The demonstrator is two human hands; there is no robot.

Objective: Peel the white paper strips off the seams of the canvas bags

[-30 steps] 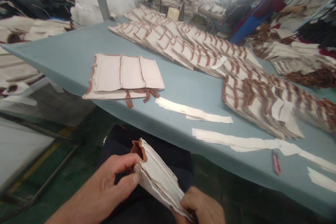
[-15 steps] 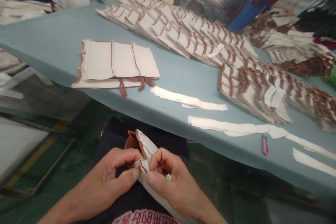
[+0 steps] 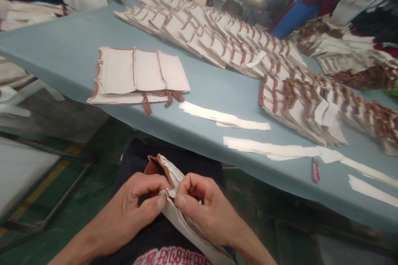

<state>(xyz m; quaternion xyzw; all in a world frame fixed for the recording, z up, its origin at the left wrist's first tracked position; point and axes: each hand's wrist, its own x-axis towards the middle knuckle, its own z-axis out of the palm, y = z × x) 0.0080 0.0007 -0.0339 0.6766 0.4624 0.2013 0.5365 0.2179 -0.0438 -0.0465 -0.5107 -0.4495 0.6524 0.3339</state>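
Note:
Over my lap, both hands grip a cream fabric piece with brown lining and brown seams. My left hand pinches its folded edge between thumb and fingers, beside a brown-lined opening. Close on the right, my right hand has thumb and curled fingers pressed on the same seam. The fingertips of the two hands nearly meet. Whatever lies under the curled right fingers is hidden. On the table ahead lies a small stack of similar cream pieces with brown edging and loose brown ties.
Overlapping rows of cream pieces cover the back of the blue-grey table. White strips lie along its near side, by a small pink-handled tool. More fabric heaps stand beyond at right. A metal-legged stand is at lower left.
My right thumb and fingers have shifted slightly along the seam, and more of the fabric's lower part shows. The left hand keeps its pinch. The table things lie as before.

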